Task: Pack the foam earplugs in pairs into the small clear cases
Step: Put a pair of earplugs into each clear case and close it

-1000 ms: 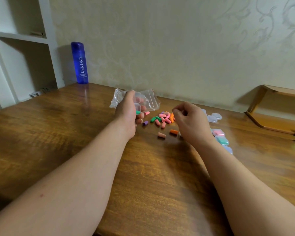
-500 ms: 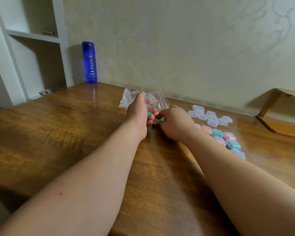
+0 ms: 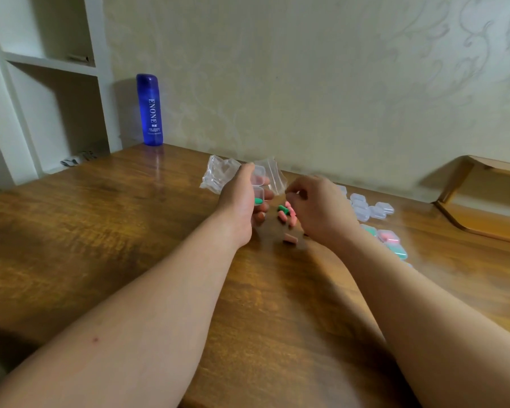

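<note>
right hand (image 3: 321,212) lifted, earplugs (image 3: 284,214) uncovered, case (image 3: 259,178) still gripped

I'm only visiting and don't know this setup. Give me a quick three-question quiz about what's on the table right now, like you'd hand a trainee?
1. True or false: the open clear case held in the left hand already has a green earplug in it.
2. Where does the blue bottle stand? A) at the far corner of the table; B) inside the plastic bag; C) on the white shelf.
3. Fill in: the filled cases lie to the ___ of the right hand.

Key: 1 true; 2 A; 3 right.
</note>
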Action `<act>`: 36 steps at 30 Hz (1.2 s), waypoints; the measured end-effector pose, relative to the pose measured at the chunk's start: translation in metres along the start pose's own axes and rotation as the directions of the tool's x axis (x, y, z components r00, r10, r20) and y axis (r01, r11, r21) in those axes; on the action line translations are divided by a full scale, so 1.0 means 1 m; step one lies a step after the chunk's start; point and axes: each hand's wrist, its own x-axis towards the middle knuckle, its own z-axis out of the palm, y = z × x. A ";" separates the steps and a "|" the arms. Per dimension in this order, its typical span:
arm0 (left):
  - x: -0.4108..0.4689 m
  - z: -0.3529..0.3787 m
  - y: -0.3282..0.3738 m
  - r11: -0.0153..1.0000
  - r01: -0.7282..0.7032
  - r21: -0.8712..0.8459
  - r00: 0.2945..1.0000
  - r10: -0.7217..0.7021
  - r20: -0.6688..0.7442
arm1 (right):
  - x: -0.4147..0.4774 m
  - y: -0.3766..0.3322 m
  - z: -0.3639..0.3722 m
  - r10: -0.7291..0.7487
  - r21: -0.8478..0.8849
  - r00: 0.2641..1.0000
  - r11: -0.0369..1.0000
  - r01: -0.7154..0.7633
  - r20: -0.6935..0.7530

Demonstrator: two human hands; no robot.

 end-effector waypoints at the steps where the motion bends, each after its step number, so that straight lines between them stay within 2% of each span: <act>1: -0.003 0.003 0.000 1.000 0.014 0.006 0.999 -0.015 0.034 | -0.006 0.003 -0.008 0.032 0.044 0.999 0.999 -0.031 -0.022; 6: -0.020 0.019 -0.008 0.998 0.062 0.025 0.959 -0.066 0.277 | -0.032 0.024 -0.034 0.189 0.245 0.976 0.957 -0.157 -0.112; 10: -0.029 0.027 -0.015 0.994 0.091 0.051 0.927 -0.104 0.360 | -0.044 0.033 -0.038 0.272 0.424 0.957 0.882 -0.207 -0.100; 14: -0.032 0.030 -0.020 0.989 0.131 0.065 0.901 -0.147 0.407 | -0.045 0.031 -0.041 0.260 0.522 0.959 0.837 -0.167 -0.111; 18: -0.030 0.030 -0.021 0.991 0.128 0.035 0.897 -0.131 0.422 | -0.046 0.024 -0.040 0.166 0.539 0.979 0.839 -0.074 -0.123; 22: -0.028 0.029 -0.022 0.993 0.117 0.022 0.886 -0.115 0.449 | -0.047 0.021 -0.030 0.070 0.442 0.995 0.897 -0.029 -0.077; 32: -0.026 0.028 -0.021 0.993 0.118 0.023 0.888 -0.116 0.446 | -0.049 0.025 -0.027 0.100 0.422 0.995 0.902 -0.091 0.003; 36: -0.028 0.027 -0.020 0.992 0.124 0.014 0.884 -0.117 0.453 | -0.050 0.023 -0.030 0.097 0.478 0.995 0.875 -0.073 -0.026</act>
